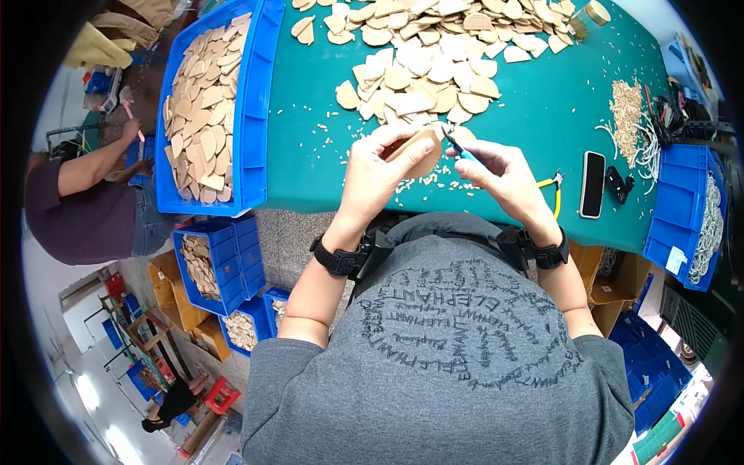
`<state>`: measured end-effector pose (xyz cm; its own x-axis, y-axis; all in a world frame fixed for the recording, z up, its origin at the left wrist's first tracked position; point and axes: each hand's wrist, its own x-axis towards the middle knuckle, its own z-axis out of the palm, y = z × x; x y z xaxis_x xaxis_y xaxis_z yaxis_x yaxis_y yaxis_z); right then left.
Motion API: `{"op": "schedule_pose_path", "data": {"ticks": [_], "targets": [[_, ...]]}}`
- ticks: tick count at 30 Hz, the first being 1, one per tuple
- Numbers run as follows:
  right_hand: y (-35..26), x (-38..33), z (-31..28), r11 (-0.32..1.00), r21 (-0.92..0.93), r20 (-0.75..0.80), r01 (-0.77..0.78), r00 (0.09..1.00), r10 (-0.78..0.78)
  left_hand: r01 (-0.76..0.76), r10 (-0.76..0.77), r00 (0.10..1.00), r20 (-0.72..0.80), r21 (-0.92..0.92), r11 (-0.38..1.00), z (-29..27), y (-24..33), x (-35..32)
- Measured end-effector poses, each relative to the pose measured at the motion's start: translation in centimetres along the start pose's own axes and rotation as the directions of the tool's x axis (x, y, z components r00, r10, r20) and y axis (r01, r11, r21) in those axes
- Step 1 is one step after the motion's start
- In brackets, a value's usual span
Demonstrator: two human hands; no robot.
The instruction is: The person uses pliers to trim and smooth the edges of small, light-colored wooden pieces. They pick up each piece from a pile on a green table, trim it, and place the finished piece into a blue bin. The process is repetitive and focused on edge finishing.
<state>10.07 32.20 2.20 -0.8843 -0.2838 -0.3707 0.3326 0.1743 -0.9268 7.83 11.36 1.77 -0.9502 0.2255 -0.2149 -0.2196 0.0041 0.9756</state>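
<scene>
In my left hand [368, 174] is a tan, round-edged flat piece [424, 157], gripped between thumb and fingers above the near side of the green table [310, 155]. My right hand [504, 177] is closed on a slim blue-handled tool [468, 157]. Its dark tip meets or nearly meets the far edge of the piece; I cannot tell whether it is a knife or nippers. Just beyond my hands spreads a pile of similar tan pieces [411, 77]. Small pale scraps [430, 186] lie scattered below and around both hands.
A blue crate [260, 116] full of tan pieces stands left. Right of my hands lie yellow-handled pliers [557, 186], a phone [592, 186], a black gadget [618, 184] and a scrap heap [626, 116]. A jar [590, 17] sits far right. Another person [93, 194] works at left.
</scene>
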Motion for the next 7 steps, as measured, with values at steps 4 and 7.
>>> {"op": "schedule_pose_path", "data": {"ticks": [4, 7], "targets": [[-0.51, -0.16, -0.35, 1.000, -0.009, 0.038, 0.006, 0.999, -0.006, -0.047, 0.046, 0.999, 0.010, 0.019, 0.999, 0.14, 0.80, -0.09], [-0.12, 0.00, -0.48, 0.999, -0.036, 0.019, 0.018, 1.000, -0.017, -0.042, 0.042, 0.999, 0.030, 0.015, 0.999, 0.05, 0.95, -0.12]]}}
